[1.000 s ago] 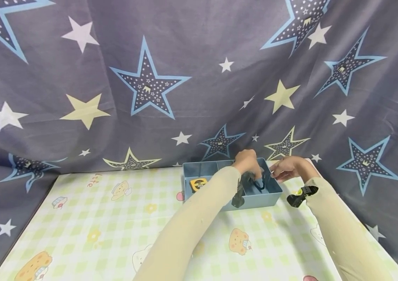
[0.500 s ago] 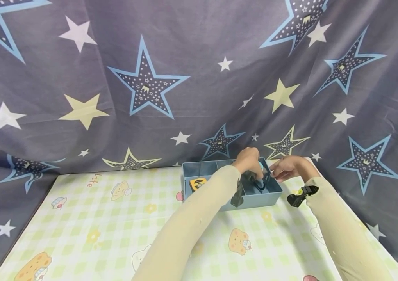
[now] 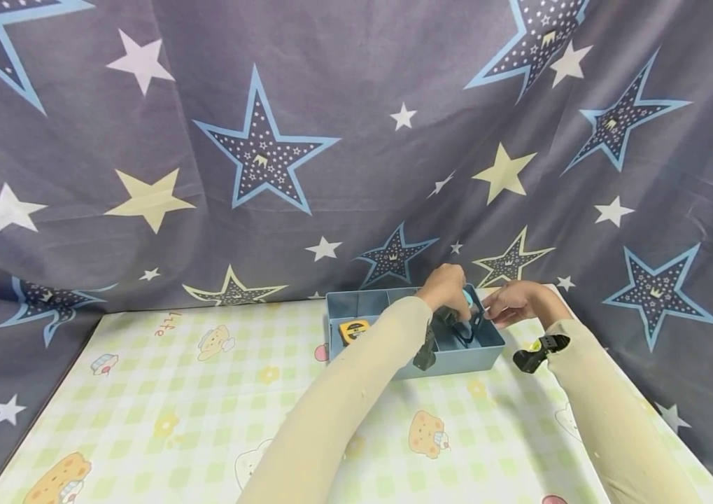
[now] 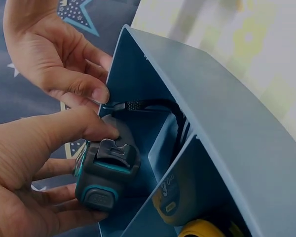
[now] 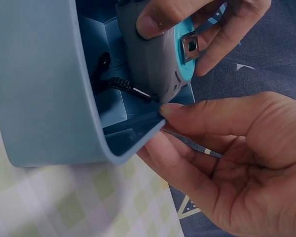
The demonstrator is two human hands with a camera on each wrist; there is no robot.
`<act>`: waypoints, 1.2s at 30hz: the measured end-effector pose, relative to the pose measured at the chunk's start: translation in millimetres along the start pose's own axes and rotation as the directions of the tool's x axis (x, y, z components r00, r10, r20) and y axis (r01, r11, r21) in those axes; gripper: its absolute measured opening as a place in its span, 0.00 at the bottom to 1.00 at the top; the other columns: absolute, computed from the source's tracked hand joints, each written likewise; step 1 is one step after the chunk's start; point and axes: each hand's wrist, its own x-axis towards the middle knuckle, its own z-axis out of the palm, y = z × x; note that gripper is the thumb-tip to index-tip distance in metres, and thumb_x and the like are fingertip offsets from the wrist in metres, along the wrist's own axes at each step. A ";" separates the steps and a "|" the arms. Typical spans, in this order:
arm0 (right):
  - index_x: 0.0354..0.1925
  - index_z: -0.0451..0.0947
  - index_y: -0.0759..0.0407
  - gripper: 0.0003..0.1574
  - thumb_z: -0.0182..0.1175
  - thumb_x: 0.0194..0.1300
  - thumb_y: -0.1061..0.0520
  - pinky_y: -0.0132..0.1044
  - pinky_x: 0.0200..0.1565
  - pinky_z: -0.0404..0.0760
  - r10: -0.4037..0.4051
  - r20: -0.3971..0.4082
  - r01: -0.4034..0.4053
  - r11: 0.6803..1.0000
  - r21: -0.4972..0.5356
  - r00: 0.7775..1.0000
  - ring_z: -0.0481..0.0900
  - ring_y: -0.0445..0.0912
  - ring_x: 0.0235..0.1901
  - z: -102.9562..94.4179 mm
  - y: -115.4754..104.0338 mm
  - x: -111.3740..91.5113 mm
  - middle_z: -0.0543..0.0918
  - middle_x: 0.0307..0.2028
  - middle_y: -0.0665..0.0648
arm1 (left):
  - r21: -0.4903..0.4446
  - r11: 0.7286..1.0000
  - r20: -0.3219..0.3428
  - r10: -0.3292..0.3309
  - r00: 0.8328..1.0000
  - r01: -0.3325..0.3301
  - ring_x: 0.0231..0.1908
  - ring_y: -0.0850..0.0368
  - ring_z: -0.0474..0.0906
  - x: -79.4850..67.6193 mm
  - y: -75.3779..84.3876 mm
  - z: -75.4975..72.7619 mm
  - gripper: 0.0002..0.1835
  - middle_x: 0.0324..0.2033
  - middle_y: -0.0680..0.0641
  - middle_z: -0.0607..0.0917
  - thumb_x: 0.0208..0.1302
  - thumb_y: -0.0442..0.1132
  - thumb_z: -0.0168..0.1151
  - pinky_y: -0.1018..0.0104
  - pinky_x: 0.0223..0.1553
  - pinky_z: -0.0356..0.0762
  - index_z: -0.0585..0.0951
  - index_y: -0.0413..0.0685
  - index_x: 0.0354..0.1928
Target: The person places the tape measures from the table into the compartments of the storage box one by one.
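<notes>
My left hand [image 3: 447, 290] reaches into the right end compartment of a blue-grey divided storage box [image 3: 457, 362]. It grips a grey and teal tape measure [image 4: 108, 173], thumb on one side and fingers on the other. A metal hook [image 5: 190, 47] shows on its teal face in the right wrist view. From the tape measure a black wrist strap [image 5: 119, 84] hangs into the compartment. My right hand [image 3: 510, 304] pinches the rim of the box's right end wall, thumb at the edge and fingers outside. The left forearm hides part of the box.
A yellow and black tape measure [image 3: 353, 330] lies in a compartment farther left. The box stands at the back right of a table with a green-checked cloth [image 3: 217, 413], close to a dark star-patterned curtain [image 3: 356, 175].
My left hand has risen slightly and tilted the grey and teal tape measure, so its teal face now shows in the head view. My right hand has stayed at the box rim.
</notes>
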 end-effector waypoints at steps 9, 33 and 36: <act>0.71 0.60 0.78 0.39 0.58 0.65 0.70 0.35 0.49 0.86 -0.017 -0.009 0.017 1.000 0.006 1.000 0.81 0.41 0.40 0.4 0.5 1.1 0.83 0.50 0.58 | -0.005 1.000 -0.031 0.017 0.999 -0.017 0.21 0.60 0.66 -2.8 0.5 -3.2 0.20 0.13 0.55 0.70 0.36 0.36 0.82 0.72 0.21 0.67 0.73 0.51 0.14; 0.73 0.57 0.77 0.39 0.57 0.68 0.68 0.37 0.53 0.85 0.001 0.002 -0.001 1.000 -0.012 1.000 0.81 0.48 0.53 -0.7 -0.1 -1.3 0.66 0.71 0.74 | 0.044 0.999 0.021 -0.012 1.000 0.011 0.29 0.59 0.76 -4.3 5.1 1.3 0.23 0.31 0.52 0.85 0.37 0.40 0.84 0.70 0.33 0.79 0.84 0.45 0.38; 0.73 0.57 0.77 0.39 0.57 0.68 0.68 0.37 0.53 0.85 -0.002 0.007 0.002 1.000 -0.016 1.000 0.80 0.48 0.53 -1.0 0.5 -0.3 0.66 0.71 0.74 | 0.042 0.999 0.032 -0.034 0.999 0.033 0.31 0.59 0.78 -3.7 6.0 1.4 0.24 0.32 0.51 0.85 0.37 0.41 0.84 0.70 0.36 0.80 0.84 0.45 0.39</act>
